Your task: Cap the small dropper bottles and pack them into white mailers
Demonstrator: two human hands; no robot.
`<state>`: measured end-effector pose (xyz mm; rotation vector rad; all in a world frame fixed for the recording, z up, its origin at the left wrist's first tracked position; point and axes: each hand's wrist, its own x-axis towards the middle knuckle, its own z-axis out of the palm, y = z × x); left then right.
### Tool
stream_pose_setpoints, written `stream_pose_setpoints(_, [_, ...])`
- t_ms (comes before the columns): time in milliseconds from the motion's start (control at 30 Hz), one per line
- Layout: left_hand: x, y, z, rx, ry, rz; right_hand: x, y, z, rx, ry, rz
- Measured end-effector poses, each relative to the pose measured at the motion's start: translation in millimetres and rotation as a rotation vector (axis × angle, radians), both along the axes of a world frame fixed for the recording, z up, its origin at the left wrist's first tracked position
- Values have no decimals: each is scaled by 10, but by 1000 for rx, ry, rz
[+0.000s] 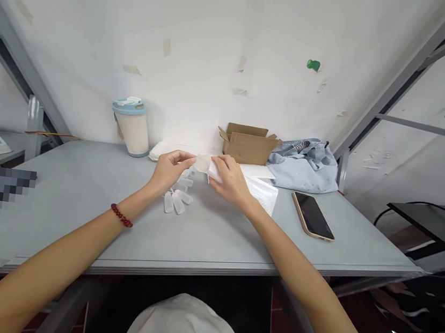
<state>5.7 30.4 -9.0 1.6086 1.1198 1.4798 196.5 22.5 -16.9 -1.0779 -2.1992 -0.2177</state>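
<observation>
Between my fingertips is a thin, whitish translucent piece (202,163), too pale and small for me to tell its kind. My left hand (170,170) pinches its left edge between thumb and fingertips. On the other side, my right hand (229,179) is closed around its white right end. Below my left hand, several small translucent white tabs (178,202) lie fanned out on the grey table (214,235). A white padded envelope (263,194) lies partly behind my right hand and forearm.
At the back left stands a cream cup with a blue lid (133,126), beside a folded white stack (160,149). An open cardboard box (250,145) and light blue cloth (305,168) sit along the wall. Right of my forearm lies a phone (313,216).
</observation>
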Motion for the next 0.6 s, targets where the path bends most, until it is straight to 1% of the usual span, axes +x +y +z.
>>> stream_pose_setpoints(100, [-9,-22,42,-7,26,26,10,0,10,7,6,12])
stream_pose_setpoints(233, [-5,-60,71,63,89,15,27,0,24,21,-2,40])
stream_pose_setpoints(367, [24,-95,100,54,46,-17,39,-8,40,28,-2,91])
stream_pose_setpoints(467, [-10,-91,181,8,-65,-6,51,-16,57,27,22,119])
stream_pose_setpoints(533, [-87,-50,251,-6,-217,0,71,-20,71,32,41,131])
stream_pose_setpoints(600, [-192,22,311,-9,-404,21,110,-22,82,69,64,136])
